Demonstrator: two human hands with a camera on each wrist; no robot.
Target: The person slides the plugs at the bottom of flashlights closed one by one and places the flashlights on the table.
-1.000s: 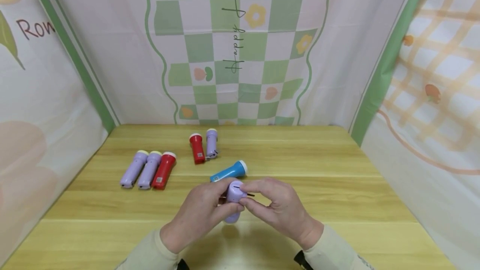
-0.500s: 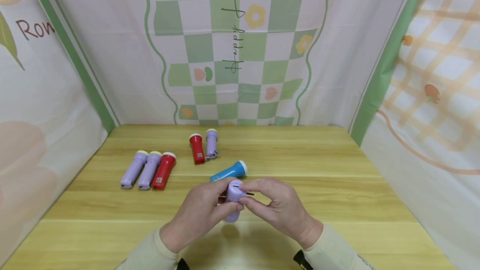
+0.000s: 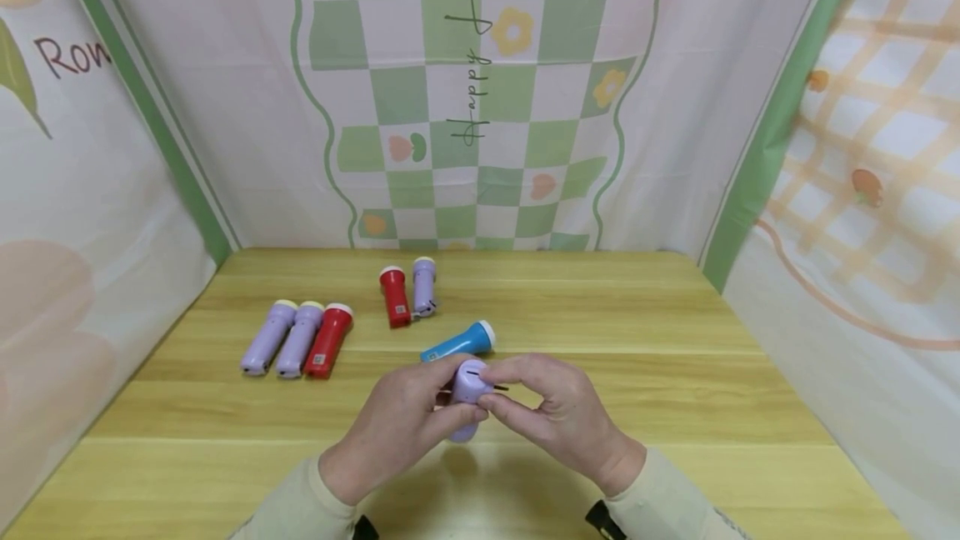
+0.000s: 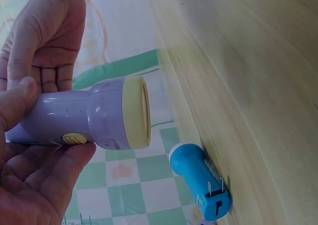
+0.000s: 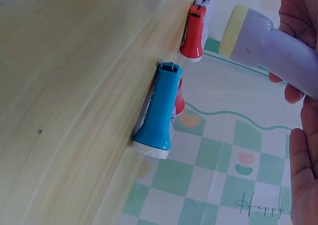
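A purple flashlight [image 3: 468,386] with a cream head ring is held above the table's front middle, its tail end facing the head camera. My left hand [image 3: 405,419] grips its body; in the left wrist view the fingers lie beside a yellow switch [image 4: 74,138]. With thumb and index finger my right hand [image 3: 558,419] pinches the tail end, where a thin dark prong [image 3: 501,388] sticks out to the right. Just behind the hands lies a blue flashlight [image 3: 461,343], and the left wrist view shows two metal prongs [image 4: 215,186] raised at its tail.
On the wooden table [image 3: 637,340], two purple flashlights [image 3: 268,340] and a red one [image 3: 328,342] lie side by side at the left. Farther back are another red flashlight [image 3: 395,298] and a purple one [image 3: 423,288]. A checkered cloth [image 3: 510,90] hangs behind the table.
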